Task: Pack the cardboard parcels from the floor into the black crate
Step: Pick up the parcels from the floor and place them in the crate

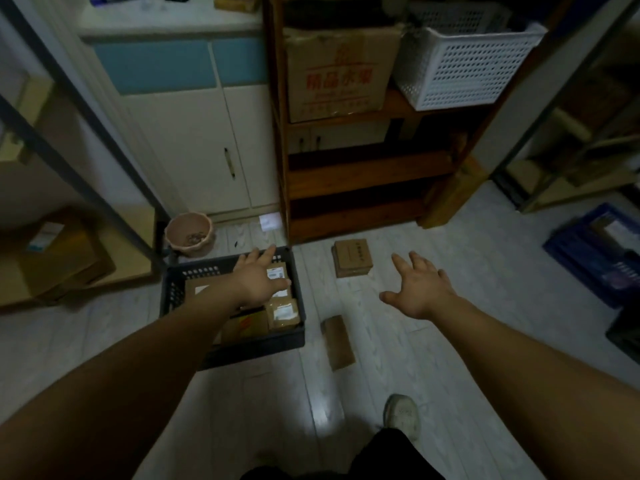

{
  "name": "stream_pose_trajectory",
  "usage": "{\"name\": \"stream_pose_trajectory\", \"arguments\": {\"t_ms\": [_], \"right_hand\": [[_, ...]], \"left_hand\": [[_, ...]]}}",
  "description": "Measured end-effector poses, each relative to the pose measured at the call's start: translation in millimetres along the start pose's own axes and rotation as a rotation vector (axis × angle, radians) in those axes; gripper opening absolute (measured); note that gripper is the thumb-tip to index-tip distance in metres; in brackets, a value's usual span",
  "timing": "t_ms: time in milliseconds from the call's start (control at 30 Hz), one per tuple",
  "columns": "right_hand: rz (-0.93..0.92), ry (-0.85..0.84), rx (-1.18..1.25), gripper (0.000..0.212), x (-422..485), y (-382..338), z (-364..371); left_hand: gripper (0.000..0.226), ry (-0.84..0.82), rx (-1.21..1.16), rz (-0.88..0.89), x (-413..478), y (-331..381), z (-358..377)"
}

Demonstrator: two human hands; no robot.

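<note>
Right hand (420, 289): spread, empty, near squat brown cardboard parcel (351, 258).
Left hand (258, 278): flat, empty, above black plastic crate (252, 348).
Handling: likely light, stiff; grip opposite sides.

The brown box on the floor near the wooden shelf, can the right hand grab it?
Probably yes. The right hand is open and empty, just to the right of the brown box, with only floor between them. Nothing sits on top of the box.

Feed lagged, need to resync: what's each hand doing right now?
Left hand: open, empty, over the black crate.
Right hand: open, empty, above the floor.
</note>
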State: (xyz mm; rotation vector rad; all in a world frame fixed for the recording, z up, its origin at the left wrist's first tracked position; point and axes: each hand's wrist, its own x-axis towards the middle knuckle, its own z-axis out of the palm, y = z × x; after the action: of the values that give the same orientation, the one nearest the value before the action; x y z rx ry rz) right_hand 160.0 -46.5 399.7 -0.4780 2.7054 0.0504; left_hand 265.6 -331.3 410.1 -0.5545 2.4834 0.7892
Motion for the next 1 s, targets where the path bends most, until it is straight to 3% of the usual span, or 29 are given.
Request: {"name": "stream_pose_trajectory", "arguments": {"t_ms": [133, 267, 400, 633, 1000], "right_hand": [[-0.031, -0.065, 0.011, 0.091, 29, 56, 5], [-0.072, -0.204, 0.047, 0.090, 67, 114, 27], [-0.088, -0.358, 0.002, 0.089, 105, 159, 66], [-0.125, -0.531, 0.022, 0.089, 175, 164, 180], [-0.111, -0.686, 0.273, 0.089, 257, 110, 497]], "left_hand": [[0.082, -0.013, -0.094, -0.035, 27, 57, 27], [0.064, -0.020, -0.435, -0.091, 58, 116, 74], [0.066, -0.055, -0.535, -0.163, 90, 129, 136], [0.077, -0.125, -0.620, -0.477, 157, 57, 269], [0.080, -0.160, -0.739, -0.638, 320, -83, 502]]}}
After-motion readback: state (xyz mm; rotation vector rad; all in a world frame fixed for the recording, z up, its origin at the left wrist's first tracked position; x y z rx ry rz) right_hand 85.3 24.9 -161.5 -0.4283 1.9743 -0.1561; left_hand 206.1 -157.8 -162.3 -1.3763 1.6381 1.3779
